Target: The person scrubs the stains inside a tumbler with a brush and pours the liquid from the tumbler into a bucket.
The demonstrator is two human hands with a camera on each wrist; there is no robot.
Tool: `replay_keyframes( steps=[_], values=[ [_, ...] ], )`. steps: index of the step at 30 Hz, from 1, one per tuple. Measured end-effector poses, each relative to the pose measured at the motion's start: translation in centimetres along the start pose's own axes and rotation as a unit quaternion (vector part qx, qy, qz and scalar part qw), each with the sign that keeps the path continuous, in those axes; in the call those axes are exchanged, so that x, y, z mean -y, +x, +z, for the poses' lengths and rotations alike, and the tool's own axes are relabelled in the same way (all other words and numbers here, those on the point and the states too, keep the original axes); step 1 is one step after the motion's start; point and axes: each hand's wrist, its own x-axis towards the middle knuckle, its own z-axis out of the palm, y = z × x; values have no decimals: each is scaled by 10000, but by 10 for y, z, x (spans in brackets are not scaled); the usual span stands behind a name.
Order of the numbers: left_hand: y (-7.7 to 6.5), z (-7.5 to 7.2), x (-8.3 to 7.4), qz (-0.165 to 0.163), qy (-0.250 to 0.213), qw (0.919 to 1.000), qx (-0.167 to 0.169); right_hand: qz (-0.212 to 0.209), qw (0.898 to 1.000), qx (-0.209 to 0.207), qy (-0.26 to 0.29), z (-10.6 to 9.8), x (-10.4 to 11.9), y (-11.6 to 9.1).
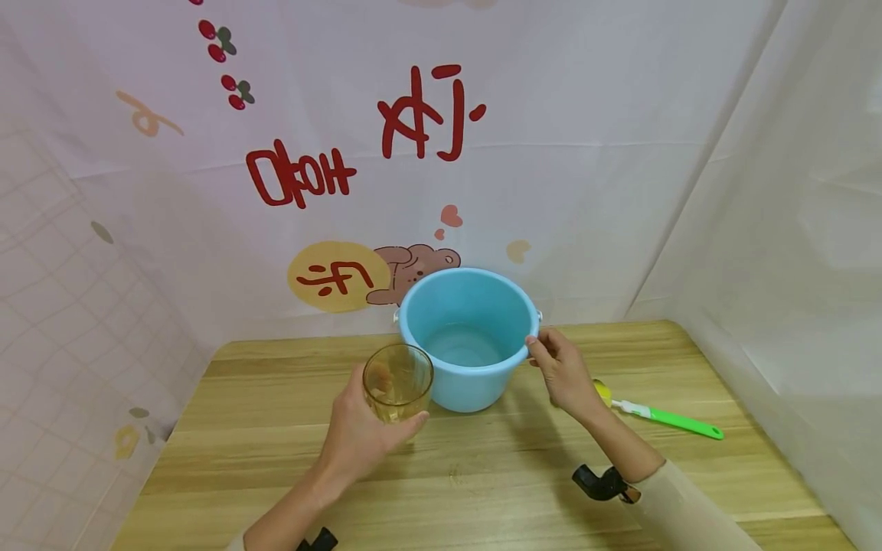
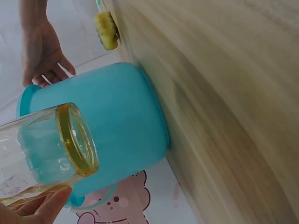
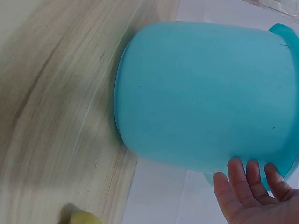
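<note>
A light blue bucket (image 1: 472, 389) stands upright on the table, with what looks like a little water in its bottom. My left hand (image 1: 368, 428) grips an amber-tinted clear glass (image 1: 398, 383), mouth up, just in front and to the left of the bucket. The thick base of the glass (image 2: 77, 140) shows in the left wrist view, above the tabletop. At the bucket's right side, my right hand (image 1: 563, 375) holds the rim, thumb on top and fingers below it. Those fingers (image 3: 243, 184) lie along the outer wall in the right wrist view.
To the right on the wooden table (image 1: 276, 398) lies a brush with a green handle (image 1: 685, 423) and a yellow sponge head (image 2: 106, 30). A printed white cloth (image 1: 579, 191) hangs behind the table, close to the bucket.
</note>
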Motion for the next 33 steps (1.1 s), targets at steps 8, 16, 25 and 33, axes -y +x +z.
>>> replay_keyframes(
  steps=[8,16,25,33],
  values=[
    [-5,4,2,335,-125,9993,60,-67,10000,56,37,-1,1,-2],
    [-8,9,1,512,-268,9983,88,-96,10000,25,-9,0,0,-1],
    [-8,18,0,680,-768,9936,462,-96,10000,-1,0,0,-1,-1],
    [-10,24,1,740,-1233,9837,1082,-80,10000,28,29,-1,1,-2]
  ],
)
